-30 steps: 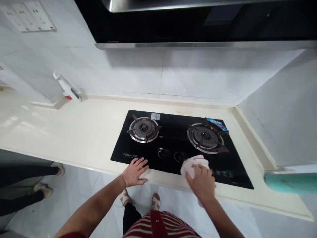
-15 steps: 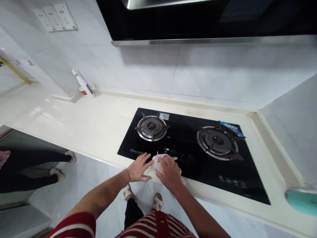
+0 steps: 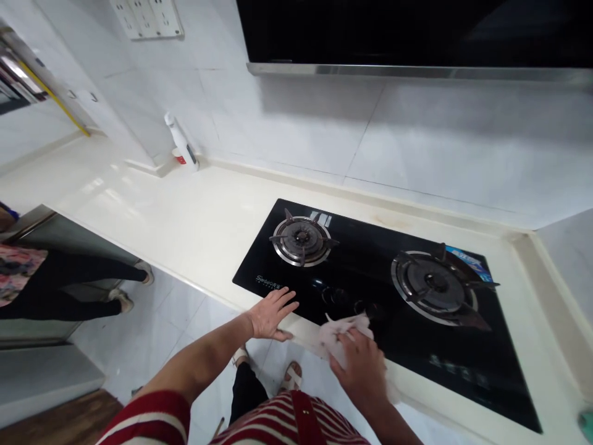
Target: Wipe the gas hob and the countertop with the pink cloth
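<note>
A black glass gas stove (image 3: pixel 361 266) is set in the cream countertop (image 3: pixel 199 235). My left hand (image 3: pixel 272 314) lies with fingers spread on the stove's front left edge and holds nothing. Under the fingers of my right hand (image 3: pixel 364 364) is a crumpled white cloth (image 3: pixel 340 334), pressed on the front edge of the stove near the knobs (image 3: pixel 368 307). Part of the cloth hangs below the hand toward the counter edge. The left burner (image 3: pixel 303 238) and the right burner (image 3: pixel 435 284) are behind my hands, each with a dark pan support.
A white spray bottle (image 3: pixel 181 142) and a red-and-white cup (image 3: pixel 178 156) stand against the wall at the back left. A black range hood (image 3: pixel 407 37) overhangs the stove. Another person's legs (image 3: pixel 92 281) show at the left. A green object (image 3: pixel 586 425) sits at the right edge.
My right hand has moved right along the stove's front edge with the cloth, away from my left hand. The left hand stays on the front left edge. The view has shifted.
</note>
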`<state>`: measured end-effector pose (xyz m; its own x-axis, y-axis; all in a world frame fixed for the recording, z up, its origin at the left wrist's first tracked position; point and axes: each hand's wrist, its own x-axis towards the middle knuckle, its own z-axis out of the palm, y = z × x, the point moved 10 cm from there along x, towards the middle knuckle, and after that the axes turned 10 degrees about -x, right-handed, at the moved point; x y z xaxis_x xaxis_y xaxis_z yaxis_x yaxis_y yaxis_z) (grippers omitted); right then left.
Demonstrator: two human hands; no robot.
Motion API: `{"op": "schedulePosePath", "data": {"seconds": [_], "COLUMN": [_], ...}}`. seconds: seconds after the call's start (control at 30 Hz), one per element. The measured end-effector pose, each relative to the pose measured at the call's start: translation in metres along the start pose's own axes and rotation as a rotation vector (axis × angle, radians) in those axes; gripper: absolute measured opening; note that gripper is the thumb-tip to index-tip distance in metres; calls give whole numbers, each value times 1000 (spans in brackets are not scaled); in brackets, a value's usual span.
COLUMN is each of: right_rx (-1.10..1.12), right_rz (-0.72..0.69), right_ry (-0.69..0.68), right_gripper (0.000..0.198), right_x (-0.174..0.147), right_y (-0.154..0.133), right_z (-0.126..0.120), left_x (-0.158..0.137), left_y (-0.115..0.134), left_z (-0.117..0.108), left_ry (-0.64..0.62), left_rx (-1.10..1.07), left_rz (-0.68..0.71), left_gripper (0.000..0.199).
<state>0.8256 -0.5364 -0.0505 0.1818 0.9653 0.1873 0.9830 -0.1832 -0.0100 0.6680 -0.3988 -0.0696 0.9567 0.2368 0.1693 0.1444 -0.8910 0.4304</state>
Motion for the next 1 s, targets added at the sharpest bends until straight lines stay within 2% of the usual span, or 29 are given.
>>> {"op": "schedulePosePath", "data": {"seconds": [0.07,0.17,0.27,0.33,0.43,0.53,0.63,0.7,0.77,0.83,0.87,1.0], "right_rx": [56,115,155,172,124,-2,-65,-107,-174,-225,-230,-144], "right_rz": [-92,-137,-171,-196,-137,54,204,318,456,522,498,189], "right_ry": [-6,-7,-14,-28,-15,37,97,147,164,132,106,7], "right_gripper": [38,42,42,40,36,34,44,51,54,53,50,37], "right_x": [25,61,75,66,30,-20,-60,-76,-82,-77,-69,-18], "right_y": [-43,-90,-106,-96,-39,54,135,170,184,171,154,50], "right_z": [-2,-7,-10,-8,-2,1,-3,-10,-15,-14,-11,3], "left_x": [-1,-1,-2,-1,-1,0,1,1,2,2,2,0], "left_y": [-1,-3,-4,-3,0,0,0,1,1,1,1,1], "left_z": [-1,-2,-4,-4,-3,-2,-2,-2,-1,-1,-1,-1], "left_ry": [8,21,29,29,23,0,-4,-3,-3,0,3,15], "left_rx": [-4,-13,-18,-4,29,56,77,83,84,81,79,59], "left_rz": [0,-7,-12,0,21,4,-11,-12,-13,-15,-15,-10], "left_gripper": [92,93,96,93,86,86,86,86,87,87,87,87]}}
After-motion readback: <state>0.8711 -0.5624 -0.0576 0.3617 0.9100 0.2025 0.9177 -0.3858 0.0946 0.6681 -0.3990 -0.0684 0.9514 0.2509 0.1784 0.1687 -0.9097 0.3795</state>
